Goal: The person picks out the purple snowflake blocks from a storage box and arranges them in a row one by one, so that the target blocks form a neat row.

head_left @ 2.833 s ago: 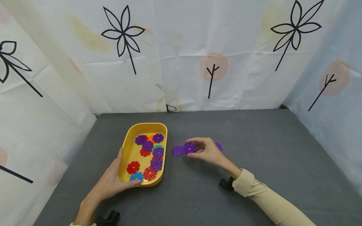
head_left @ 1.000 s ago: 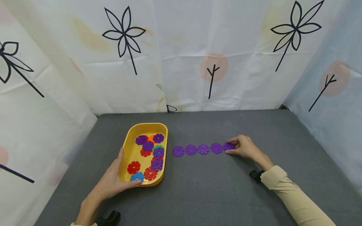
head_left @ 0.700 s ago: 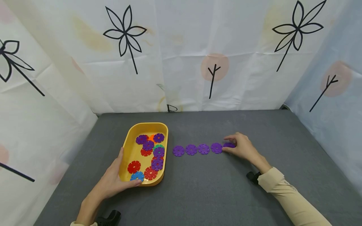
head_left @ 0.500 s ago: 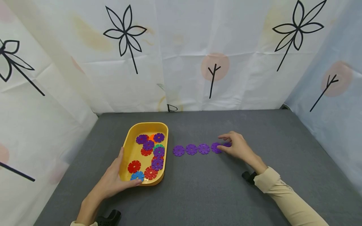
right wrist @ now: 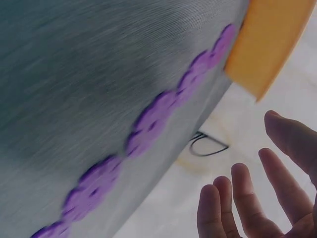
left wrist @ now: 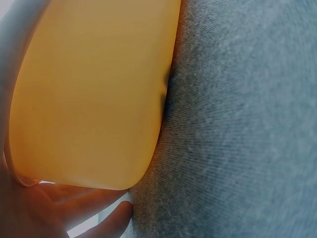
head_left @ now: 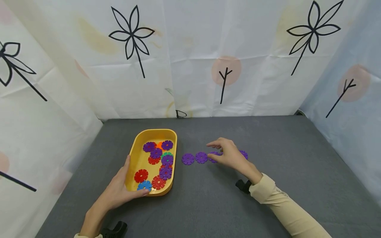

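Observation:
My left hand (head_left: 114, 193) grips the yellow tray (head_left: 135, 157) at its near left corner. Its thumb lies over the near rim, and the fingers reach along the outer side. Inside the tray lie purple, red, blue, green and orange notched flower discs, among them a blue disc (head_left: 144, 185) near the thumb. To the tray's right, a row of purple flower discs (head_left: 201, 157) lies on the table. Above this row is my right hand (head_left: 230, 157), holding nothing, its thumb and fingers spread apart. It hides part of the row in the head view; the right wrist view shows several purple discs (right wrist: 94, 191) in line.
A grey cloth (head_left: 196, 205) covers the table. White printed curtains (head_left: 193, 39) stand behind it and at both sides. Dark straps with black devices (head_left: 243, 186) sit at the wrists.
My right hand has set a purple disc at the row's right end, let go, and moved left over the row toward the tray. My left hand and the tray stay put.

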`<state>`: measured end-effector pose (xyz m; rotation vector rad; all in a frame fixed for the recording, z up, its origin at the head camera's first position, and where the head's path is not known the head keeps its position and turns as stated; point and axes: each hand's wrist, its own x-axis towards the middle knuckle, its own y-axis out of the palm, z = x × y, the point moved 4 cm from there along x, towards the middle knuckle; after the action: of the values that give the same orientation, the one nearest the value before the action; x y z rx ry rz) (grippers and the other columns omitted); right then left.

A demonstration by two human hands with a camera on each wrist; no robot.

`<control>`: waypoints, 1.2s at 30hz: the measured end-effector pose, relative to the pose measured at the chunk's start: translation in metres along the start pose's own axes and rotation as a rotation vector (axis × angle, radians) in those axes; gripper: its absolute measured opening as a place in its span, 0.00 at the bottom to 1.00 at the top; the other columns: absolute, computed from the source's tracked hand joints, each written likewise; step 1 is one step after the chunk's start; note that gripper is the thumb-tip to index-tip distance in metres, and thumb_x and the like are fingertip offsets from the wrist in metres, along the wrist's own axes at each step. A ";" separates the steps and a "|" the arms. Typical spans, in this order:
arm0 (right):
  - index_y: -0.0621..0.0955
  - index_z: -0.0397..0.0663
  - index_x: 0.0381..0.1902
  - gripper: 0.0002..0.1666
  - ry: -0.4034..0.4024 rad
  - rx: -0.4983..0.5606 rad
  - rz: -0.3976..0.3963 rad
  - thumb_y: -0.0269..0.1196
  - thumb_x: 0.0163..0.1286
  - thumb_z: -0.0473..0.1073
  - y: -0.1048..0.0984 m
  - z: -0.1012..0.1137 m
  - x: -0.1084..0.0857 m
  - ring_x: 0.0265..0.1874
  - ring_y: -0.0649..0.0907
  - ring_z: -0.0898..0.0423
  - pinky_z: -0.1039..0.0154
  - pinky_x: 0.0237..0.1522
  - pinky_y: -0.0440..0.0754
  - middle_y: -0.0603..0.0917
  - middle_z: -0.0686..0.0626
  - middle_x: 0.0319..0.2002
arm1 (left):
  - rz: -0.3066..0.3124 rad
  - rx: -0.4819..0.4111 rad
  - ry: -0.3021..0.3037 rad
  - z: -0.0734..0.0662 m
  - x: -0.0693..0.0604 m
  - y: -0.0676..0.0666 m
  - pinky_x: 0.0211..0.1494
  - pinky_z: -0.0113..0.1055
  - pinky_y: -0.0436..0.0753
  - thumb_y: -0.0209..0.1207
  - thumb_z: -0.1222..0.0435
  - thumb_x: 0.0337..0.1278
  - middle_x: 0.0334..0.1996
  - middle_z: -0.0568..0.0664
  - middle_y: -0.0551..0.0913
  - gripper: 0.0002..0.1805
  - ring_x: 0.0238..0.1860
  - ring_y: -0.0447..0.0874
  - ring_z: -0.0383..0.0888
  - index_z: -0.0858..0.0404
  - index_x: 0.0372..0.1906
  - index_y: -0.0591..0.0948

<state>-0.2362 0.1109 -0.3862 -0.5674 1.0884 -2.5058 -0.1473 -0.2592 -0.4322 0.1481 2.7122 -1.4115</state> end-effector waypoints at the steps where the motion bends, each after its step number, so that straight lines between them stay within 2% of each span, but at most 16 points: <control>1: 0.86 0.38 0.54 0.18 -0.010 0.009 0.001 0.71 0.66 0.37 0.002 0.004 0.002 0.48 0.84 0.38 0.43 0.50 0.86 0.85 0.37 0.45 | 0.001 -0.001 -0.001 0.000 0.000 0.000 0.65 0.63 0.79 0.72 0.34 0.41 0.75 0.67 0.58 0.77 0.67 0.68 0.62 0.57 0.83 0.32; 11: 0.86 0.41 0.56 0.20 -0.062 0.085 0.053 0.71 0.67 0.39 0.025 0.043 0.024 0.49 0.84 0.41 0.46 0.52 0.87 0.86 0.41 0.47 | 0.006 0.005 -0.005 -0.001 0.000 -0.001 0.65 0.64 0.79 0.72 0.35 0.41 0.75 0.68 0.59 0.77 0.67 0.69 0.63 0.57 0.83 0.32; 18: 0.86 0.42 0.57 0.21 -0.093 0.127 0.086 0.71 0.67 0.40 0.044 0.069 0.038 0.49 0.84 0.46 0.50 0.53 0.88 0.86 0.41 0.48 | 0.016 0.009 -0.021 0.000 0.000 -0.001 0.66 0.64 0.78 0.72 0.34 0.42 0.75 0.68 0.58 0.77 0.67 0.68 0.63 0.57 0.83 0.31; 21: 0.86 0.43 0.57 0.21 -0.092 0.151 0.098 0.71 0.66 0.40 0.052 0.077 0.043 0.49 0.84 0.48 0.51 0.53 0.88 0.86 0.41 0.48 | 0.024 0.009 -0.027 0.000 0.000 -0.001 0.66 0.64 0.78 0.71 0.34 0.42 0.76 0.68 0.57 0.77 0.68 0.68 0.63 0.56 0.83 0.31; 26: 0.85 0.42 0.58 0.22 -0.086 0.198 0.124 0.72 0.66 0.39 0.067 0.083 0.049 0.48 0.84 0.44 0.51 0.53 0.88 0.85 0.39 0.49 | 0.025 0.014 -0.025 0.001 0.000 0.000 0.65 0.63 0.79 0.71 0.34 0.42 0.75 0.68 0.59 0.77 0.67 0.69 0.62 0.57 0.83 0.32; 32: 0.83 0.40 0.61 0.25 -0.085 0.207 0.152 0.71 0.66 0.40 0.081 0.088 0.058 0.55 0.83 0.42 0.48 0.61 0.83 0.86 0.38 0.55 | 0.024 0.011 -0.015 0.001 0.000 0.000 0.64 0.62 0.80 0.71 0.35 0.43 0.74 0.68 0.60 0.76 0.66 0.71 0.62 0.57 0.83 0.32; 36: 0.83 0.41 0.62 0.26 -0.067 0.187 0.181 0.71 0.66 0.40 0.091 0.096 0.066 0.59 0.83 0.44 0.51 0.63 0.83 0.86 0.40 0.58 | 0.017 0.004 -0.002 0.001 0.000 -0.001 0.64 0.62 0.80 0.72 0.35 0.43 0.74 0.68 0.61 0.76 0.65 0.72 0.61 0.57 0.83 0.32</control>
<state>-0.2322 -0.0369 -0.3799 -0.4732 0.8307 -2.3798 -0.1477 -0.2607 -0.4321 0.1695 2.7008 -1.4115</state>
